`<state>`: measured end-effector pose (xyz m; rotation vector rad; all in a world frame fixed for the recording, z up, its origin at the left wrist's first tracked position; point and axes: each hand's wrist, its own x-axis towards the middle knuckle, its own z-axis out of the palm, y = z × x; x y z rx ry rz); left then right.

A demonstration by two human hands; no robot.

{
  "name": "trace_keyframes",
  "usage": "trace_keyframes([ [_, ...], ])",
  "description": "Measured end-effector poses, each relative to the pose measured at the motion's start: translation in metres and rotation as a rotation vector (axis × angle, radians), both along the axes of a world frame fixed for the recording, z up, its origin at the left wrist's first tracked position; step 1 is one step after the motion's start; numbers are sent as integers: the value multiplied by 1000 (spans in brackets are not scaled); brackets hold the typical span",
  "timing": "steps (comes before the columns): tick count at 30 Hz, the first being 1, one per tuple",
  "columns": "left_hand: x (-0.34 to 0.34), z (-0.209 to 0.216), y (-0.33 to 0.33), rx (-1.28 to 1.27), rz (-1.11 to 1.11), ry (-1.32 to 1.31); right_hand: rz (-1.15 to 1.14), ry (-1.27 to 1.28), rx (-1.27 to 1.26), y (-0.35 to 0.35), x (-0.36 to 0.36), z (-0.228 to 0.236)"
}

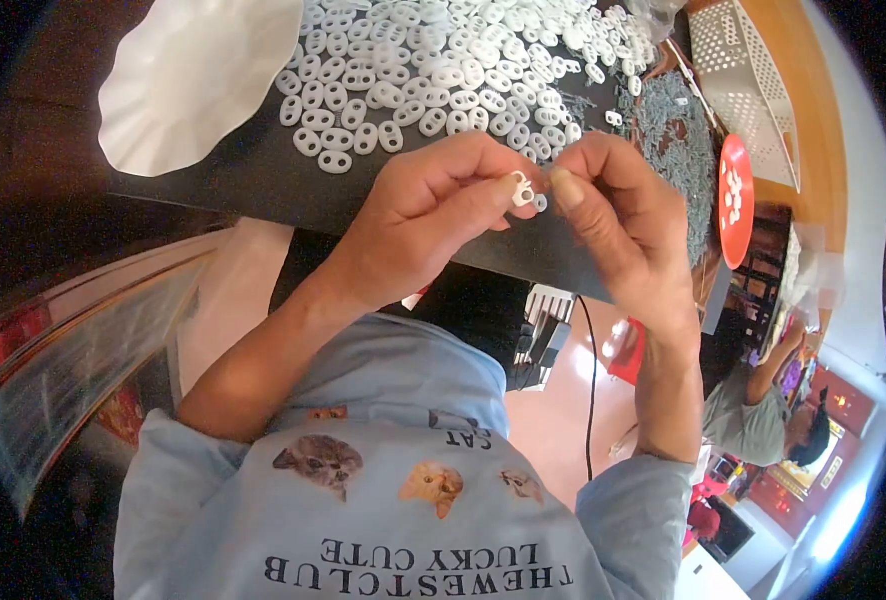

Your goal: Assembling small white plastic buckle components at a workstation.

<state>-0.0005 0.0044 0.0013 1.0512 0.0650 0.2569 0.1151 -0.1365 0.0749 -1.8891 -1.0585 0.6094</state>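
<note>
Two hands meet over a black desk (253, 182), working at a small white piece (523, 192).
The left hand's (433, 215) grip is pinched on the piece; the right hand's (628, 225) is closed just beside it, its contents unclear. Beyond lie white ovals (443, 75) and grey bits (671, 130).

Two-holed pieces (335, 161): dozens; white dish (193, 80): one; red plate (732, 245): one.
</note>
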Motion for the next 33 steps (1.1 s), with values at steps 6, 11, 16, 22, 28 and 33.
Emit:
trace_keyframes([
  [6, -2, -2, 6, 116, -102, 8, -47, 149, -64, 2, -5, 4],
  [11, -4, -2, 6, 141, -106, 1, -13, 122, -50, 1, -6, 1],
  [16, -5, -2, 6, 176, -103, 24, -30, 113, -61, 1, -6, 0],
  [22, -4, 0, 6, 229, -103, 60, -18, 105, -66, 2, -5, 1],
  [28, -5, 2, 8, 198, -151, 73, -26, 81, -72, 1, -5, 2],
  [33, -5, -1, 9, 209, -142, 62, -1, 81, -47, 2, -3, -1],
])
